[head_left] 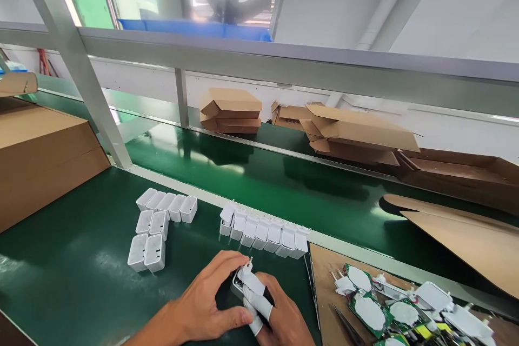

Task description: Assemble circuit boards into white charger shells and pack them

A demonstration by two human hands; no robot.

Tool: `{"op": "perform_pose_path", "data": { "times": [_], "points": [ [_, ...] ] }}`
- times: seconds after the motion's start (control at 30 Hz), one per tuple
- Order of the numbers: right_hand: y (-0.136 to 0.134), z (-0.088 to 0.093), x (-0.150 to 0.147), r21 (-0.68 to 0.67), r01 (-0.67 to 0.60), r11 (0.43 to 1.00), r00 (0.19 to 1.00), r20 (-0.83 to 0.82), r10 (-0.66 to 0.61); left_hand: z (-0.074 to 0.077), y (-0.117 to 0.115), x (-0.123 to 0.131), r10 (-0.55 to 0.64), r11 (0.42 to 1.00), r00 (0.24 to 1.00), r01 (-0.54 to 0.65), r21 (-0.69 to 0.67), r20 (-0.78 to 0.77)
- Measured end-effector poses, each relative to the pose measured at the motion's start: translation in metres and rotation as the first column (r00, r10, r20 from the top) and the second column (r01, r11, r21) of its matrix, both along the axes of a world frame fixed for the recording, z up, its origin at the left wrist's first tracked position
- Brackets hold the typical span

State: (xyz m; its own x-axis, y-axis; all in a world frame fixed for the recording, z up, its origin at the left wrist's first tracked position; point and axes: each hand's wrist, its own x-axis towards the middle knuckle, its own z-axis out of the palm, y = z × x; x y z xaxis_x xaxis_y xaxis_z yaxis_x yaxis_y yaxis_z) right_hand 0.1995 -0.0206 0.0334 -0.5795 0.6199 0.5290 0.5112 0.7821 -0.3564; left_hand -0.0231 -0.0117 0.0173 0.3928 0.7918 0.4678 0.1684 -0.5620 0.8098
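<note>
At lower centre of the frame, a worker's right hand point(283, 308) grips a small white case point(237, 286), its fingers in white cots point(261, 303) lying along a loose lid point(252, 280). The left hand point(208, 298) is open, thumb spread wide, forefinger at the far end of the lid, beside the metal pins point(250, 262). Dark contents show in the gap below the lid, too small to make out.

Good work here would seem to call for a firm hold on the case walls, the lid kept square to the rim and pressure spread evenly, with the pins left unbent and nothing caught at the edge.

At left of centre, nine open cases point(154, 254) stand in three ranks on the green table point(81, 297), small dark slots showing inside some; no boards are visible in them. At centre, a row of cases point(259, 236) stands side by side, white lids tilted over their mouths and hiding most of what is within.

At lower right, green boards point(368, 313) with white discs lie heaped on cardboard point(327, 286) beside dark tweezers point(346, 325). An open carton point(458, 165) sits at the right edge; its visible floor is bare.
</note>
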Motion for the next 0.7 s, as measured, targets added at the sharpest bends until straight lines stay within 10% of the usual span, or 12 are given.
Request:
{"op": "perform_pose_path", "data": {
  "times": [0.37, 0.43, 0.57, 0.7],
  "points": [
    [-0.003, -0.007, 0.001, -0.219, 0.032, 0.975, 0.978, -0.195, -0.076, -0.008, -0.005, 0.003, 0.058, 0.998, 0.996, -0.058, 0.007, -0.073],
    [-0.004, -0.01, -0.002, -0.465, -0.014, 0.885, 0.894, -0.402, -0.197, -0.011, -0.009, 0.008, 0.078, 0.996, 0.987, -0.073, 0.042, -0.14],
    [-0.008, -0.014, -0.014, -0.818, -0.327, 0.474, 0.652, -0.558, -0.514, -0.007, -0.013, 0.016, 0.167, 0.965, 0.986, -0.164, 0.207, 0.002],
    [-0.01, -0.019, -0.024, -0.803, -0.389, 0.452, 0.623, -0.591, -0.513, -0.001, -0.013, 0.019, 0.226, 0.939, 0.969, -0.244, 0.241, 0.098]
  ]
}}
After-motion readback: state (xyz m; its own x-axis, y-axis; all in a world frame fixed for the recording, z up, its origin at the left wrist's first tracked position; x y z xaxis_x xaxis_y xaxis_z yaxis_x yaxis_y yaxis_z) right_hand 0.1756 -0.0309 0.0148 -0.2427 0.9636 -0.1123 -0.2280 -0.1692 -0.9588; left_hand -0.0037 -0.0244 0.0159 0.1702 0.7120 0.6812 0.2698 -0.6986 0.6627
